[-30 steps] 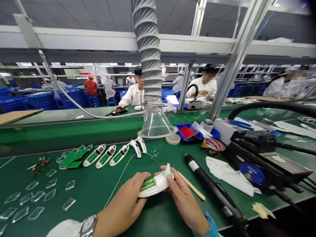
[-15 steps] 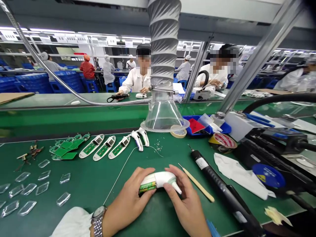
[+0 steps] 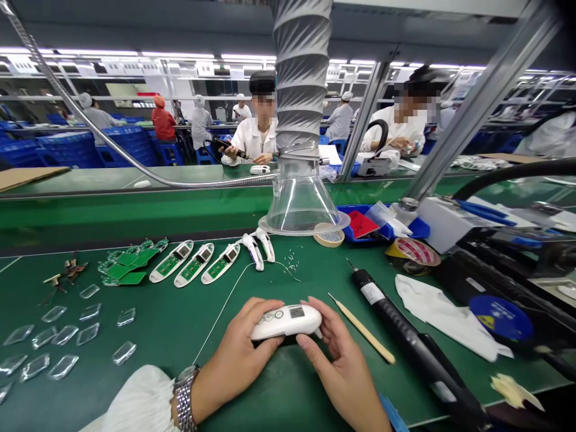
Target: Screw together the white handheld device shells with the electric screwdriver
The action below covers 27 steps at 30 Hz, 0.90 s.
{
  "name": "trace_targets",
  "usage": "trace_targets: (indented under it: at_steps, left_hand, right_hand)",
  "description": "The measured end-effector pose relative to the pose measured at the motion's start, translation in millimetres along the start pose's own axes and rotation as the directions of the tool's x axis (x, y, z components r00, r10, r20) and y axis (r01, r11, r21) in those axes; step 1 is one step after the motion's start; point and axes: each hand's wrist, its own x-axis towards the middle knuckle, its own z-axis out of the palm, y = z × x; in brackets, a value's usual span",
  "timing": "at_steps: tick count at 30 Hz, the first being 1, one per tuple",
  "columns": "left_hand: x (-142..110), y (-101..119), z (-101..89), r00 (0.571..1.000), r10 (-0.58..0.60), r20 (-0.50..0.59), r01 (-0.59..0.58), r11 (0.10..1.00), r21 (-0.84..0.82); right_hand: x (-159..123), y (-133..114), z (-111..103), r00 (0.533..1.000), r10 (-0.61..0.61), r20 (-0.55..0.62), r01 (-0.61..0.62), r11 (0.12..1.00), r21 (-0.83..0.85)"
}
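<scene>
The big green surface (image 3: 288, 399) goes under everything close by. A fat gray hose (image 3: 300, 78) hangs down, with a clear hood (image 3: 303, 207) at its end. On the right lies a long black electric screwdriver (image 3: 409, 342), between a white cloth (image 3: 443, 312) and a thin tool with a tan handle (image 3: 366, 333).

The left hand (image 3: 231, 354) has its fingers around the left end of a white ear thermometer (image 3: 288, 320). The right hand (image 3: 346, 366) has its fingers around the other end. The thermometer is up in front of the person, near the middle, with its buttons and little gray screen showing. Its tip pokes down by the right hand.

Past the hands, three white half shells (image 3: 222, 264) lie in a row, with green boards inside. A pile of green circuit boards (image 3: 130, 261) is just left of them. Small clear plastic covers (image 3: 124, 353) are spread out nearer, on the left. Tiny white bits (image 3: 291, 259) lie below the hood.
</scene>
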Motion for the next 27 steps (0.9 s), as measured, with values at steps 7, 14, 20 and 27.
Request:
trace_targets:
  at_steps: [7,14,20,27]
  left_hand:
    - [-2,-3,-0.7,0.994,0.099,-0.039,-0.094,0.989,0.115]
    - [-3,-3,-3.4,0.981,0.192,-0.033,-0.181,0.960,0.213]
    - [-1,-4,-4.3,0.981,0.183,-0.058,-0.170,0.968,0.187]
    - [-1,-4,-3.5,0.989,0.134,-0.058,-0.123,0.979,0.165]
  right_hand:
    - [1,-1,-1,1.000,0.014,-0.004,-0.014,0.984,-0.177]
    - [2,-6,-2,0.999,-0.042,0.000,0.041,0.967,-0.251]
    - [2,-7,-3,0.997,-0.072,-0.002,0.069,0.960,-0.270]
    - [3,-8,-3,0.999,-0.037,-0.014,0.032,0.964,-0.263]
